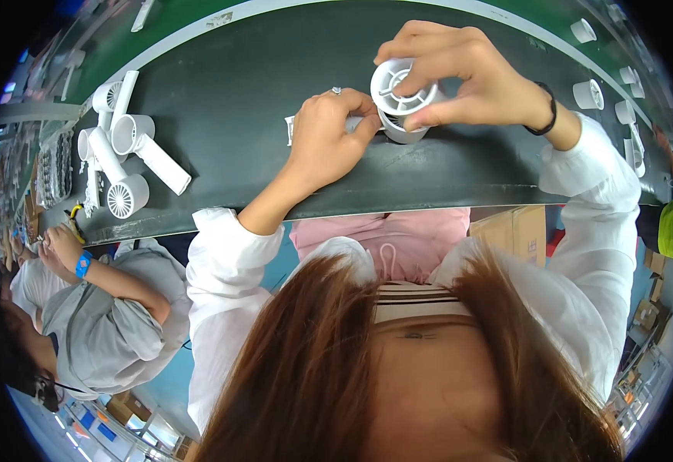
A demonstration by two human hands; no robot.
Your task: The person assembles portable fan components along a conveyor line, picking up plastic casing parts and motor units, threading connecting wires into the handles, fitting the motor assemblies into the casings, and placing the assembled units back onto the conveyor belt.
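The right hand [463,73] grips a white spoked ring [387,98] by its rim, over a white cylinder body [406,136]; whether they touch, I cannot tell. The left hand [325,142] curls shut around the handle [289,131] left of that body. Similar handled pieces [106,157] lie farther left of the body, loose white cylinders [588,95] well right.
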